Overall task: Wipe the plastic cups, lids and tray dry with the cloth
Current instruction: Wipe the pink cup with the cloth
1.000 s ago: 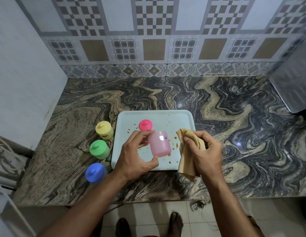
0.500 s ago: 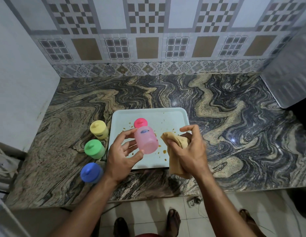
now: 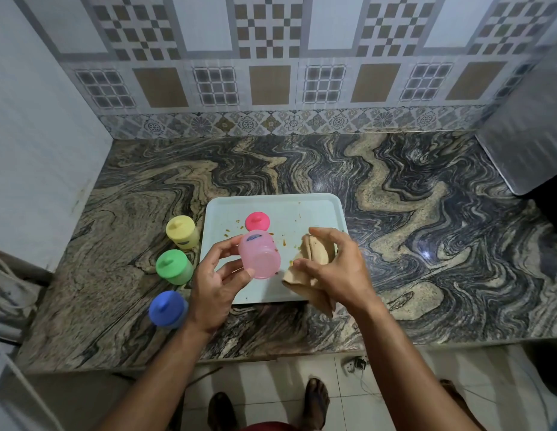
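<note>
My left hand grips a translucent pink cup, tilted with its open mouth toward me, above the pale tray. Just right of the cup, my right hand holds a bunched tan cloth. The pink lid lies on the tray behind the cup. Brown specks dot the tray surface. Left of the tray stand three lidded cups in a row: yellow, green and blue.
The marble counter extends far to the right and back to the patterned tiled wall. A grey metal panel leans at the right end. A white wall bounds the left side. My feet stand on the floor tiles below the counter edge.
My left hand has tipped the pink cup over, so its base now points away and its mouth faces me. The cloth hand has opened a little beside the cup.
</note>
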